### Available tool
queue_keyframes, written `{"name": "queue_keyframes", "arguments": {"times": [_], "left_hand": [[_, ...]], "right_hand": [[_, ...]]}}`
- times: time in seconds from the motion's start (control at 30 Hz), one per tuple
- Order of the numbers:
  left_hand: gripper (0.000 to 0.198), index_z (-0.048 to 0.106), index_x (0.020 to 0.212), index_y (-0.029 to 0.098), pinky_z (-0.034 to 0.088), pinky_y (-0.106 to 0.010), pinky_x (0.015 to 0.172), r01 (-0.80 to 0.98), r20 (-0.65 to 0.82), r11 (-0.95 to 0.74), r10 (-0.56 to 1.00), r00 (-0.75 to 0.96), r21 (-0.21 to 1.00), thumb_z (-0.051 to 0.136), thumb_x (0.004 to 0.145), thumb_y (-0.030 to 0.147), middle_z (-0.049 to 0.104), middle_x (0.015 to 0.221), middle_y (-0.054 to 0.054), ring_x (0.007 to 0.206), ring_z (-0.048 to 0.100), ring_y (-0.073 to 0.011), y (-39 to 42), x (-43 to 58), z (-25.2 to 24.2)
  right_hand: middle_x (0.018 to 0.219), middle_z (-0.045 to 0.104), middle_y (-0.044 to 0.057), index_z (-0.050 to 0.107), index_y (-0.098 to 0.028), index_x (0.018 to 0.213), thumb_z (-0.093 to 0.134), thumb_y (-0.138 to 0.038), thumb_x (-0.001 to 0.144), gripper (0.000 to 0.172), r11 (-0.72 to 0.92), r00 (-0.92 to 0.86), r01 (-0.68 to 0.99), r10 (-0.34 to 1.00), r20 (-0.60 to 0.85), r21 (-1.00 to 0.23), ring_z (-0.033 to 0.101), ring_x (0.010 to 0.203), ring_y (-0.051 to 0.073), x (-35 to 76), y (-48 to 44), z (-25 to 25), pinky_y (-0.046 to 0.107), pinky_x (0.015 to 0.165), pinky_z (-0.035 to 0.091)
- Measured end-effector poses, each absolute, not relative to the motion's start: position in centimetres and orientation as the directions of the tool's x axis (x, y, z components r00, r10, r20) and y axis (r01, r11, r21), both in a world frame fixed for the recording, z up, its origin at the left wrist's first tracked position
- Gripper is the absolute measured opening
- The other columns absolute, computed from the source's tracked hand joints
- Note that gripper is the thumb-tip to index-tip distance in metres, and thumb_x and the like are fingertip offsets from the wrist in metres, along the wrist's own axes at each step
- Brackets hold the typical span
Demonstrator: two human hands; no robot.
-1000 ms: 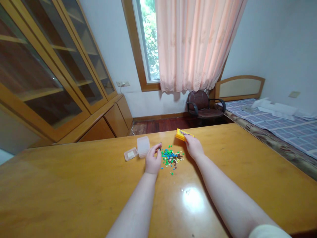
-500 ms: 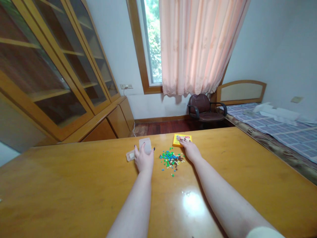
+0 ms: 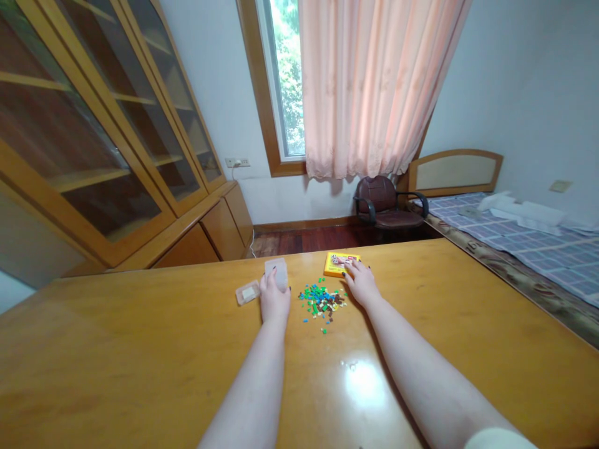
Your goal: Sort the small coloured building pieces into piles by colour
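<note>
A pile of small coloured bricks [image 3: 321,299] in green, blue, brown and white lies on the wooden table [image 3: 140,349] between my hands. My left hand [image 3: 273,297] grips a clear plastic box [image 3: 277,272] just left of the pile. A second small clear box [image 3: 247,292] sits on the table left of that hand. My right hand [image 3: 361,284] rests on the table right of the pile, its fingertips touching the near edge of a flat yellow box [image 3: 337,262].
Glass-door wooden cabinets [image 3: 107,137] stand to the left. Beyond the table's far edge are a window with a pink curtain [image 3: 369,87], a dark office chair [image 3: 384,202] and a bed [image 3: 528,237] at the right.
My left hand moved from the brick pile to the clear box and closed on it. The yellow box, tilted up a second ago, now lies flat under my right fingertips.
</note>
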State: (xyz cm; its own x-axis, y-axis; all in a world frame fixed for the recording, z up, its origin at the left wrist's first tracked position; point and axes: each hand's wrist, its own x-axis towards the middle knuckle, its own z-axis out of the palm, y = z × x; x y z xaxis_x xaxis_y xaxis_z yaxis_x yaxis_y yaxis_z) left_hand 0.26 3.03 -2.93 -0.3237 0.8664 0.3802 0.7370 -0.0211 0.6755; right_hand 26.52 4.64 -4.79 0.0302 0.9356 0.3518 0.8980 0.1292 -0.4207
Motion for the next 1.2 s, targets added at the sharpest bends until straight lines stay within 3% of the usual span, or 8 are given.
{"name": "queue_keyframes", "arguments": {"times": [0.2, 0.5, 0.6, 0.8, 0.9, 1.03, 1.2], "left_hand": [[0.065, 0.043, 0.131, 0.024, 0.039, -0.04, 0.104, 0.733, 0.363, -0.026, 0.88, -0.305, 0.68, 0.064, 0.07, 0.014, 0.042, 0.131, -0.011, 0.121, 0.047, -0.0259, 3.2, 0.0, -3.0], [0.064, 0.045, 0.128, 0.021, 0.04, -0.039, 0.105, 0.753, 0.388, -0.076, 0.888, -0.247, 0.653, 0.062, 0.068, 0.011, 0.046, 0.127, -0.011, 0.12, 0.048, -0.0262, 2.7, -0.4, -3.1], [0.064, 0.046, 0.128, 0.02, 0.04, -0.038, 0.105, 0.752, 0.396, -0.083, 0.885, -0.246, 0.654, 0.062, 0.067, 0.011, 0.047, 0.125, -0.011, 0.118, 0.05, -0.0256, 2.6, -0.6, -2.9], [0.066, 0.046, 0.128, 0.021, 0.04, -0.039, 0.104, 0.713, 0.423, -0.15, 0.878, -0.222, 0.685, 0.067, 0.066, 0.016, 0.049, 0.124, -0.012, 0.113, 0.054, -0.0249, 4.6, 0.7, 0.9], [0.066, 0.047, 0.126, 0.021, 0.039, -0.038, 0.105, 0.667, 0.478, -0.311, 0.875, -0.077, 0.677, 0.068, 0.064, 0.015, 0.05, 0.123, -0.01, 0.115, 0.052, -0.024, 6.6, 3.1, 2.5], [0.071, 0.05, 0.123, 0.02, 0.037, -0.038, 0.107, 0.572, 0.449, -0.541, 0.839, 0.309, 0.617, 0.068, 0.055, 0.007, 0.049, 0.126, -0.009, 0.119, 0.049, -0.0238, 8.7, 5.8, 2.1], [0.076, 0.048, 0.126, 0.02, 0.037, -0.039, 0.106, 0.504, 0.328, -0.556, 0.818, 0.472, 0.661, 0.064, 0.054, 0.004, 0.05, 0.127, -0.008, 0.119, 0.05, -0.0237, 10.4, 4.9, 0.7]], "right_hand": [[0.145, 0.038, 0.013, 0.049, -0.016, 0.132, 0.043, -0.037, 0.091, 0.047, 0.202, -0.078, 0.866, 0.958, 0.277, -0.458, 0.027, 0.137, 0.026, 26.1, 5.0, -4.6, 0.044, 0.111, 0.025], [0.148, 0.035, 0.004, 0.045, -0.032, 0.135, 0.045, -0.037, 0.09, 0.045, 0.353, -0.293, 0.857, 0.933, 0.21, -0.375, 0.025, 0.138, 0.027, 24.9, 5.5, -3.4, 0.052, 0.111, 0.019], [0.149, 0.032, 0.007, 0.047, -0.029, 0.134, 0.044, -0.034, 0.091, 0.044, 0.35, -0.265, 0.856, 0.929, 0.258, -0.382, 0.027, 0.138, 0.025, 25.1, 5.4, -3.7, 0.047, 0.111, 0.021], [0.143, 0.041, 0.011, 0.053, -0.024, 0.13, 0.039, -0.036, 0.093, 0.041, 0.303, -0.172, 0.833, 0.937, 0.303, -0.463, 0.038, 0.132, 0.025, 25.4, 5.7, -4.3, 0.045, 0.108, 0.029], [0.142, 0.042, 0.013, 0.051, -0.019, 0.131, 0.037, -0.036, 0.093, 0.044, 0.294, -0.131, 0.798, 0.937, 0.324, -0.527, 0.039, 0.132, 0.025, 25.6, 6.1, -4.8, 0.044, 0.108, 0.03], [0.141, 0.044, 0.013, 0.042, -0.015, 0.137, 0.035, -0.038, 0.093, 0.05, 0.3, -0.063, 0.735, 0.923, 0.379, -0.609, 0.039, 0.132, 0.025, 25.9, 6.5, -5.5, 0.043, 0.11, 0.03], [0.142, 0.042, 0.015, 0.034, -0.012, 0.141, 0.035, -0.042, 0.092, 0.058, 0.258, -0.038, 0.736, 0.939, 0.341, -0.626, 0.043, 0.129, 0.026, 25.8, 6.3, -5.1, 0.042, 0.107, 0.033]]}}
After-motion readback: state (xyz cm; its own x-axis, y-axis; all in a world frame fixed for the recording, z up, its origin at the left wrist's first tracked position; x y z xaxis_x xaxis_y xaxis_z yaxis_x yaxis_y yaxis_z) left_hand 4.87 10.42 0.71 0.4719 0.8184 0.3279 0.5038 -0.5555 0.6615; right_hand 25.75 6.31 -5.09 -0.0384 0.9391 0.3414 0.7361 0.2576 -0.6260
